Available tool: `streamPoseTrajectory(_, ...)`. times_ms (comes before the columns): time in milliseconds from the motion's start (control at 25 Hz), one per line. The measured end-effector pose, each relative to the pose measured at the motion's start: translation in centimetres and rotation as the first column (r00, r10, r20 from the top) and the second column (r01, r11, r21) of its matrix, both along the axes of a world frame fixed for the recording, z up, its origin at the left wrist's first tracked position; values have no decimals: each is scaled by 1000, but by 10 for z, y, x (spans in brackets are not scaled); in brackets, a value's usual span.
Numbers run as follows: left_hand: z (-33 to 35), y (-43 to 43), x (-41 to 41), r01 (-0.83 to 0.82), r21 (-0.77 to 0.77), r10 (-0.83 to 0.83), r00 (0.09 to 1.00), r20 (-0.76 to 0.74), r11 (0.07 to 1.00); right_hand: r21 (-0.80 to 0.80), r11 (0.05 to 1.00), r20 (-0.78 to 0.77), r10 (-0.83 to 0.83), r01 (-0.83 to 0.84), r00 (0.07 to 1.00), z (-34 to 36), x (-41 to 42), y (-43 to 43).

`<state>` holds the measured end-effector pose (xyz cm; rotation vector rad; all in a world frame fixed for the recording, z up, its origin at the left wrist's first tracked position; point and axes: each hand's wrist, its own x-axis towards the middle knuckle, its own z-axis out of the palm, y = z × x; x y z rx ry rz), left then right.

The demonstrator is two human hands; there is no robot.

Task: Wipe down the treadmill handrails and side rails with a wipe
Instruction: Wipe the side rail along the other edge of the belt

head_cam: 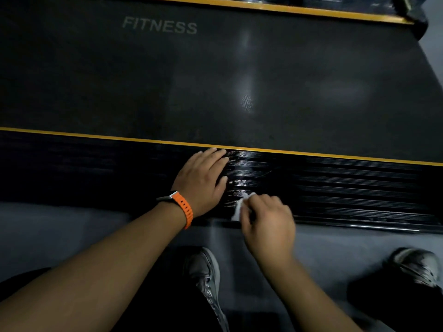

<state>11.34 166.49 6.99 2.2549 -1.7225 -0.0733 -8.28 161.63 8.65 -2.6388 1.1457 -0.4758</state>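
White wipe pinched in curled right hand on ribbed side rail; left hand flat, fingers straight.

Black ribbed side rail edged by a yellow stripe; dark grey belt with pale "FITNESS" lettering; white wipe; orange watch strap; grey floor.

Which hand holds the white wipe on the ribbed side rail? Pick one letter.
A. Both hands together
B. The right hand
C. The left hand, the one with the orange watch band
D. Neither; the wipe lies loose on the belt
B: the right hand pinches the white wipe against the side rail, while the left hand rests flat beside it, holding nothing.
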Motion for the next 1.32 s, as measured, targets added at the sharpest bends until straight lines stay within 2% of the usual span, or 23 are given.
streamPoseTrajectory(80, 0, 16, 20, -42, 8, 41, 999, 35, 999, -12, 999, -10, 32, -32, 999, -2, 11, 4)
streamPoseTrajectory(160, 0, 23, 27, -69, 2, 69, 996, 51, 998, -24, 999, -38, -32, 31, 999, -2, -10, -11)
streamPoseTrajectory(280, -1, 21, 22, -84, 10, 83, 995, 47, 996, -47, 992, 13, -118, 118, 993, 2, -27, -19)
streamPoseTrajectory(440, -1, 22, 23, -83, 17, 82, 995, 53, 996, 15, 997, -8, 74, -74, 997, 4, 41, 23)
streamPoseTrajectory(520, 0, 20, 23, -73, 15, 72, 996, 55, 997, 18, 997, -7, 79, -79, 997, 2, 43, 20)
streamPoseTrajectory(680, 0, 21, 22, -74, 38, 72, 997, 40, 997, -3, 985, 3, -174, 174, 985, 6, -20, -19)
streamPoseTrajectory(760, 0, 20, 23, -67, 40, 65, 997, 38, 997, 13, 974, 11, -227, 227, 974, 6, -13, -20)
streamPoseTrajectory(840, -1, 20, 22, -67, 37, 65, 997, 43, 997, 45, 993, 1, -105, 105, 994, 5, 28, -3)
streamPoseTrajectory(920, 0, 20, 22, -62, 38, 59, 997, 58, 997, 5, 1000, -12, 16, -16, 1000, 3, 53, 11)
streamPoseTrajectory(1000, 0, 19, 23, -56, 38, 54, 997, 57, 998, 20, 1000, -32, -5, 5, 999, 5, 42, -6)
streamPoseTrajectory(1120, 1, 20, 22, -59, 62, 56, 997, 48, 996, 26, 982, 3, -185, 185, 983, 5, 2, -27)
streamPoseTrajectory(1160, 1, 20, 23, -60, 60, 57, 997, 48, 996, 38, 980, 10, -197, 197, 980, 5, 4, -26)
streamPoseTrajectory(1320, 1, 20, 21, -59, 52, 56, 997, 50, 997, 12, 999, -9, -36, 36, 999, 3, 37, -5)
